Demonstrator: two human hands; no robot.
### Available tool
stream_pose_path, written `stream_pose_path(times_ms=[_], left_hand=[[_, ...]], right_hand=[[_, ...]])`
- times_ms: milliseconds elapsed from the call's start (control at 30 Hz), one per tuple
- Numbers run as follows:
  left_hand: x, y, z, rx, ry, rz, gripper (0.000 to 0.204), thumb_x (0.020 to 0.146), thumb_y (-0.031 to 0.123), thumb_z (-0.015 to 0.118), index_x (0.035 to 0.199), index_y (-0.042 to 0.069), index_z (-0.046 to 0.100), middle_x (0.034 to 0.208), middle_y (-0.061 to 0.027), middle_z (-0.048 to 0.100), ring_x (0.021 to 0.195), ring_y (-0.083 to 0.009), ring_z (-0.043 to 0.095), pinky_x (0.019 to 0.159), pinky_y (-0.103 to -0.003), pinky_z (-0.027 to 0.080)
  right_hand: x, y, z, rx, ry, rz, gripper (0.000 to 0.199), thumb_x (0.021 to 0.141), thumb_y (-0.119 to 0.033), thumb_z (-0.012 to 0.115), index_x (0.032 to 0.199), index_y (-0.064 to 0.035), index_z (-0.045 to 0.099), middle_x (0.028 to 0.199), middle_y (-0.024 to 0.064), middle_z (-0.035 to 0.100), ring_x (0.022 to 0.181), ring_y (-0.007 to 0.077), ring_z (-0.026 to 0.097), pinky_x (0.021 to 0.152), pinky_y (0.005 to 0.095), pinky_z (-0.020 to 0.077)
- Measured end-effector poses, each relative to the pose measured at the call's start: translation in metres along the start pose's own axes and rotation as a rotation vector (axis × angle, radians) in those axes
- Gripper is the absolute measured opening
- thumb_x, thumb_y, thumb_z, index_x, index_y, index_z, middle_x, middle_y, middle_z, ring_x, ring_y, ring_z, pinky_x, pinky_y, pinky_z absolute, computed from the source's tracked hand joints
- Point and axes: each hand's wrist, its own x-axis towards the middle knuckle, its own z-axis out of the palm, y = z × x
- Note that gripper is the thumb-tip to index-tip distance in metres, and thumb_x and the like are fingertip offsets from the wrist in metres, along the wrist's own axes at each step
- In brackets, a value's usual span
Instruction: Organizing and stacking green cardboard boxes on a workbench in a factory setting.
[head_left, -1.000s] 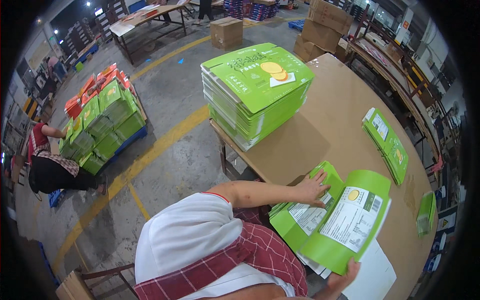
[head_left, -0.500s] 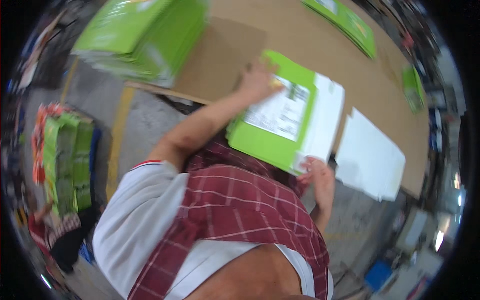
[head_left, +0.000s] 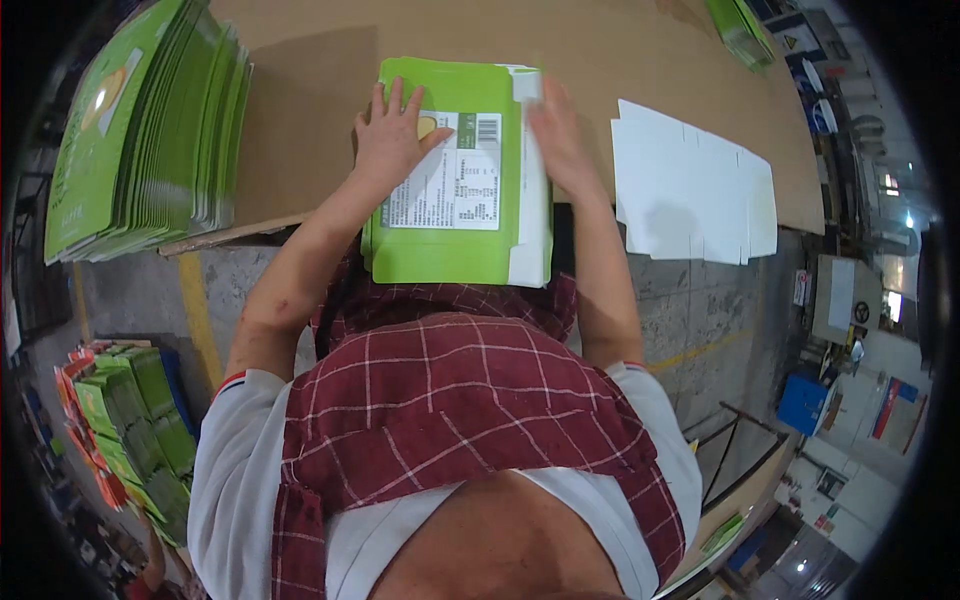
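In front of me a flat green carton (head_left: 440, 255) with a white printed panel lies at the table's near edge, partly overhanging it. My left hand (head_left: 388, 140) rests on its upper left part, fingers spread, palm down. Along the carton's right side runs a white flap (head_left: 530, 225). My right hand (head_left: 560, 135) is at the upper part of that flap, held flat with fingers stretched out and a little blurred. Just right of it lies a flat white carton blank (head_left: 690, 190), untouched by either hand.
A tall stack of green cartons (head_left: 150, 140) stands at the left on the brown table (head_left: 310, 90). More green cartons (head_left: 740, 35) lie at the far right. Bundled green and orange cartons (head_left: 130, 420) sit on the floor at left. A blue box (head_left: 802, 402) is at right.
My right hand has moved from the carton's lower right corner up to the top of the white flap. The left hand stays on the carton. The view has turned, squaring up the table.
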Motion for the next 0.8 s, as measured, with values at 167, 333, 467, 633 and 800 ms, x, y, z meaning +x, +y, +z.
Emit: stream_pose_path(times_ms=[167,333,467,633,800], left_hand=[[-0.001,-0.001,-0.001,-0.059,-0.014,-0.025,0.078,0.082,0.063,0.05,0.139,0.012,0.037,0.149,-0.0154,0.024,0.138,-0.0347,0.018,0.098,-0.061,0.032],[0.002,-0.005,0.004,-0.128,0.02,-0.009,0.079,0.081,0.063,0.052,0.139,0.012,0.036,0.148,-0.0154,0.025,0.138,-0.0348,0.017,0.099,-0.06,0.033],[0.003,-0.008,0.009,-0.177,0.011,-0.002,0.078,0.082,0.062,0.052,0.14,0.012,0.035,0.148,-0.0181,0.025,0.138,-0.0359,0.017,0.099,-0.057,0.035],[0.001,-0.009,0.007,-0.199,0.038,0.005,0.077,0.082,0.061,0.052,0.139,0.012,0.036,0.148,-0.0178,0.024,0.138,-0.0361,0.017,0.099,-0.057,0.036],[0.001,-0.004,0.002,-0.172,0.033,-0.003,0.077,0.082,0.062,0.052,0.14,0.014,0.036,0.149,-0.0164,0.023,0.138,-0.0356,0.017,0.1,-0.06,0.031]], right_hand=[[-0.061,-0.015,0.044,-0.827,-0.012,0.012,0.069,0.089,-0.051,0.045,0.135,0.0001,0.039,0.142,0.0141,0.037,0.136,0.0286,0.026,0.107,0.0582,0.0146],[-0.16,-0.031,0.005,-0.388,-0.309,-0.11,0.054,0.088,-0.039,0.053,0.126,-0.0016,0.047,0.134,0.0161,0.044,0.129,0.0313,0.036,0.105,0.0537,0.0242],[-0.168,0.036,-0.061,-0.744,0.317,0.143,0.044,0.085,-0.022,0.058,0.124,-0.0026,0.049,0.124,0.0186,0.051,0.119,0.0394,0.043,0.102,0.0485,0.0292],[-0.159,0.1,-0.072,-1.078,0.027,0.547,0.039,0.088,-0.019,0.051,0.127,-0.0088,0.048,0.121,0.0227,0.053,0.111,0.0389,0.051,0.09,0.0474,0.0419],[-0.13,0.031,-0.089,-0.695,-0.053,0.467,0.036,0.091,-0.018,0.046,0.124,-0.0061,0.049,0.083,0.0234,0.064,0.071,0.0408,0.06,0.069,0.0441,0.0486]])
